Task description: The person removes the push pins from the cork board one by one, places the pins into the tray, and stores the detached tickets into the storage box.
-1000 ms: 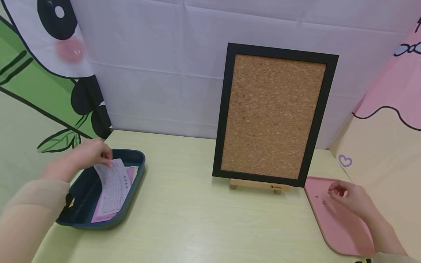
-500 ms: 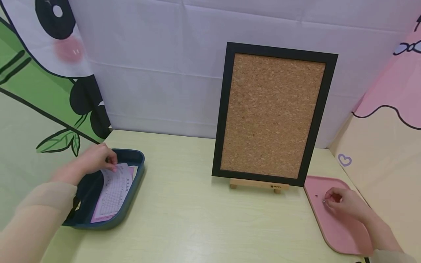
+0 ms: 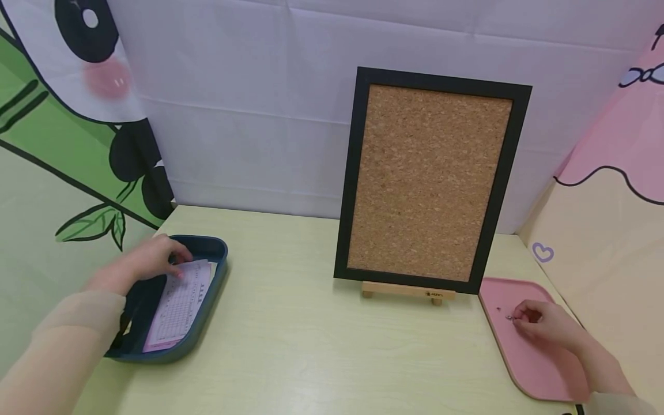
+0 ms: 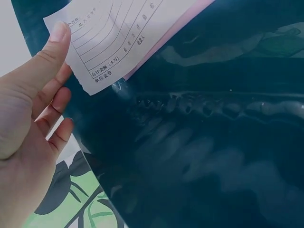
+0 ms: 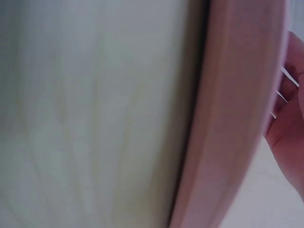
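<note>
My left hand (image 3: 158, 256) is over the upper end of a white printed form (image 3: 184, 297), which lies on pink paper in a dark blue tray (image 3: 204, 334). In the left wrist view, the thumb (image 4: 57, 35) is at the form's corner (image 4: 102, 57), and the other fingers are loosely bent and spread beside it. At the pink tray (image 3: 544, 369), my right hand (image 3: 550, 325) brings thumb and index fingertips together at a small silvery pin (image 3: 509, 317). A second tiny pin (image 3: 498, 309) lies farther left. The right wrist view shows only part of this hand (image 5: 289, 114).
A black-framed corkboard (image 3: 430, 184) leans upright on a small wooden stand (image 3: 410, 290) between the trays. The pale tabletop (image 3: 311, 346) stretches across the front. Printed cloth (image 3: 249, 104) hangs behind and at both sides.
My left hand has moved right and lower, the form has settled flatter, and its thumb and fingers have spread. The right hand has come down and left to the pin.
</note>
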The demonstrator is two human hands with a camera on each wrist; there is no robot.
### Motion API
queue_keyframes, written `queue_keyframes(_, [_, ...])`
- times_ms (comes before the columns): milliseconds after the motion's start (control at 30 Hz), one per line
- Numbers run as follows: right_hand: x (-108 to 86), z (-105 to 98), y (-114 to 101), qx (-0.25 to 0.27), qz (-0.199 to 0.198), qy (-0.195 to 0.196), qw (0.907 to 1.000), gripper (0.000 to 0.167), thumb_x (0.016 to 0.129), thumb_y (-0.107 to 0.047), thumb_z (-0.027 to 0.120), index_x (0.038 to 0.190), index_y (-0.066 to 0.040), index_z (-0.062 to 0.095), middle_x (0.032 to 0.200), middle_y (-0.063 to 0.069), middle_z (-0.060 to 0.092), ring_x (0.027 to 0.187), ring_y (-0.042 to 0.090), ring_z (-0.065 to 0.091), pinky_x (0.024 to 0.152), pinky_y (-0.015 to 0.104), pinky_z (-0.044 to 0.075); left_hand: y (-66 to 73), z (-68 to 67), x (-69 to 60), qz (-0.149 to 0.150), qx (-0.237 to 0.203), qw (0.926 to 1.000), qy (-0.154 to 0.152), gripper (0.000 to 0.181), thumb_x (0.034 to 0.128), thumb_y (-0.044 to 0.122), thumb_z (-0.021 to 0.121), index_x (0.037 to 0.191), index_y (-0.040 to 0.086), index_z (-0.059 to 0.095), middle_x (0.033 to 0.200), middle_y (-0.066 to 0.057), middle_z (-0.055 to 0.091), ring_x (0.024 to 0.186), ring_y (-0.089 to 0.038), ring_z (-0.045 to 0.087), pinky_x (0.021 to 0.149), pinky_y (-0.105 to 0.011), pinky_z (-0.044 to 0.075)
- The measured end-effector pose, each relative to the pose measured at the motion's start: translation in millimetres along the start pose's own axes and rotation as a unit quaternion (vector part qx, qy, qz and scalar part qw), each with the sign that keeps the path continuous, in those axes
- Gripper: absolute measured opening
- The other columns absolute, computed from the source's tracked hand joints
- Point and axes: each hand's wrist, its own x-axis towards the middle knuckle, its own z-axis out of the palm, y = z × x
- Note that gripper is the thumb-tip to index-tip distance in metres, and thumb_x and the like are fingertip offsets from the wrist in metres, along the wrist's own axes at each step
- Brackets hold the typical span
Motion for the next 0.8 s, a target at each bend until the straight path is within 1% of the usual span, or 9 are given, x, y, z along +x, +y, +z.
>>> queue_keyframes(100, [-0.7, 0, 1, 0.003, 0.001, -0.005, 1.0000, 0.015, 0.077, -0.005, 0.074, 0.080, -0.015, 0.063, 0.069, -0.013, 0.051, 0.064, -0.003, 0.044, 0.055, 0.017, 0.037, -0.8, 2.3, -0.8, 0.001, -0.004, 1.0000, 0.004, 0.036, 0.0689, 0.019, 0.083, 0.098, 0.003, 0.071, 0.090, -0.007, 0.068, 0.082, -0.023, 0.060, 0.077, -0.049, 0.049])
queue_keyframes(233, [-2.1, -2, 2, 0.000, 0.001, -0.007, 1.0000, 0.016, 0.077, -0.006, 0.074, 0.081, -0.015, 0.062, 0.069, -0.013, 0.051, 0.064, -0.003, 0.044, 0.055, 0.017, 0.037, -1.6, 5.6, -2.1, 0.007, 0.002, 0.9998, 0.021, 0.036, 0.0680, 0.017, 0.083, 0.099, 0.002, 0.071, 0.095, -0.011, 0.069, 0.089, -0.029, 0.062, 0.083, -0.053, 0.047])
queue_keyframes(333, [-2.7, -3, 3, -0.008, -0.007, 0.006, 0.9999, 0.017, 0.076, -0.005, 0.075, 0.080, -0.016, 0.063, 0.069, -0.014, 0.052, 0.064, -0.004, 0.045, 0.056, 0.016, 0.038, -1.5, 6.5, -2.9, 0.018, 0.005, 0.9992, 0.035, 0.038, 0.0668, 0.016, 0.084, 0.099, 0.001, 0.070, 0.098, -0.014, 0.069, 0.095, -0.035, 0.061, 0.087, -0.056, 0.044])
queue_keyframes(467, [-2.2, -7, 3, -0.019, -0.022, 0.026, 0.9992, 0.019, 0.074, -0.003, 0.075, 0.080, -0.017, 0.064, 0.070, -0.015, 0.054, 0.064, -0.004, 0.046, 0.057, 0.016, 0.039, 0.0, 4.1, -5.0, 0.030, 0.004, 0.9983, 0.050, 0.040, 0.0661, 0.017, 0.084, 0.100, 0.000, 0.070, 0.100, -0.016, 0.069, 0.098, -0.038, 0.061, 0.087, -0.056, 0.044])
queue_keyframes(567, [-1.8, -11, 1, -0.028, -0.024, 0.028, 0.9989, 0.021, 0.074, -0.003, 0.075, 0.081, -0.018, 0.063, 0.071, -0.016, 0.053, 0.064, -0.004, 0.045, 0.056, 0.017, 0.039, 3.4, 0.8, -7.0, 0.026, 0.003, 0.9981, 0.056, 0.041, 0.0676, 0.017, 0.084, 0.103, 0.000, 0.070, 0.103, -0.017, 0.068, 0.100, -0.038, 0.061, 0.087, -0.056, 0.045])
queue_keyframes(667, [-1.0, -17, -3, -0.039, -0.032, 0.034, 0.9981, 0.023, 0.073, -0.001, 0.074, 0.081, -0.018, 0.062, 0.071, -0.016, 0.051, 0.065, -0.004, 0.043, 0.055, 0.017, 0.038, 8.2, -3.9, -8.2, 0.014, 0.003, 0.9981, 0.060, 0.043, 0.0699, 0.017, 0.083, 0.106, 0.000, 0.068, 0.107, -0.020, 0.066, 0.102, -0.040, 0.059, 0.088, -0.057, 0.044])
queue_keyframes(800, [1.1, -24, -12, -0.045, -0.049, 0.050, 0.9965, 0.022, 0.072, 0.001, 0.074, 0.083, -0.015, 0.063, 0.070, -0.017, 0.049, 0.064, -0.003, 0.043, 0.054, 0.016, 0.035, 16.1, -11.6, -9.0, 0.003, 0.010, 0.9973, 0.072, 0.045, 0.0720, 0.019, 0.081, 0.110, -0.001, 0.067, 0.111, -0.023, 0.064, 0.105, -0.041, 0.057, 0.089, -0.058, 0.042])
